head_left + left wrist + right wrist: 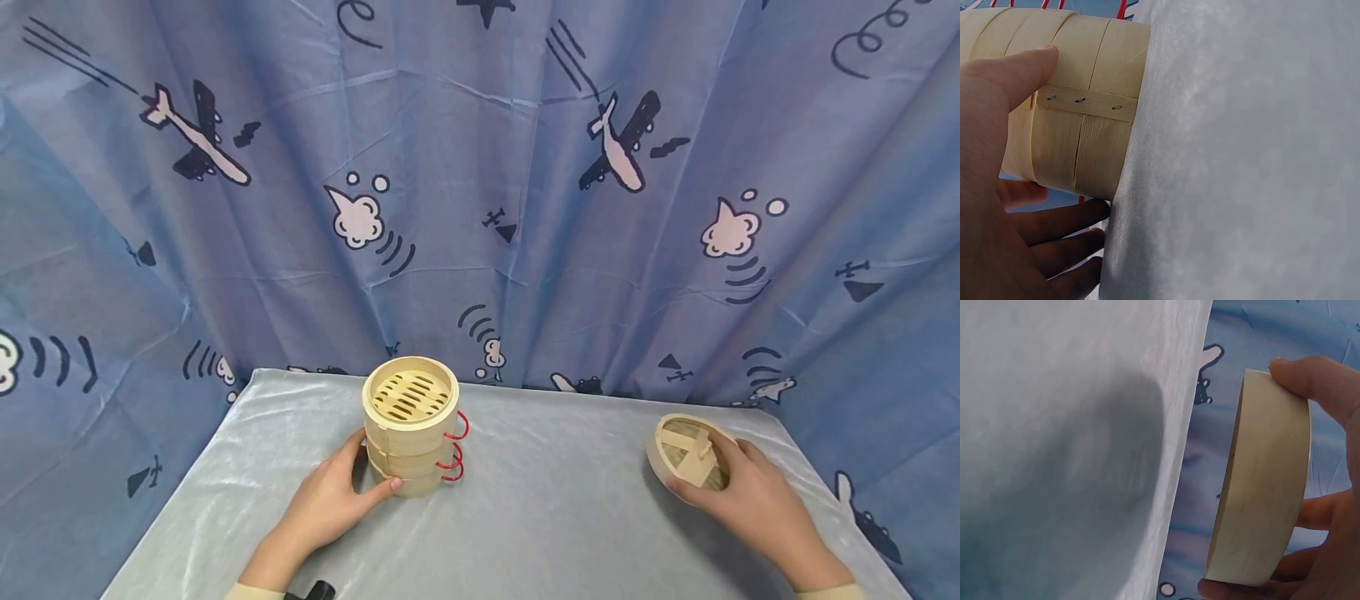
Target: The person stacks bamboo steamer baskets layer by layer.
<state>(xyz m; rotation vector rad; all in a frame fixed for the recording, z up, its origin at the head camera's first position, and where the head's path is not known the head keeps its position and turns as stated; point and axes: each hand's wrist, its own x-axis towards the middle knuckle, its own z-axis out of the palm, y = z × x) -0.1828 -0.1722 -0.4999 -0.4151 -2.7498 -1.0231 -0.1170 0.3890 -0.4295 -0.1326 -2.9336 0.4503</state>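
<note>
A stack of small round bamboo steamer baskets (pixel 411 442) stands upright on the cloth-covered table, left of the middle. Its top basket is uncovered and shows a slotted base (pixel 412 395). My left hand (pixel 330 492) holds the stack low on its left side; in the left wrist view the thumb (pixel 1038 65) lies on the bamboo wall and the other fingers reach round the opposite side. Over at the right, my right hand (pixel 757 496) grips the round bamboo lid (pixel 663 454) by its rim. The right wrist view has the lid's side wall (pixel 1266 481) raised off the table, with a shadow below.
Red loops (pixel 459 425) stick out from the stack's right side. Pale grey cloth (pixel 540 500) covers the table between both hands. A blue curtain (pixel 480 208) with printed planes hangs behind the table's back edge. A small black object (pixel 321 591) shows by the left wrist.
</note>
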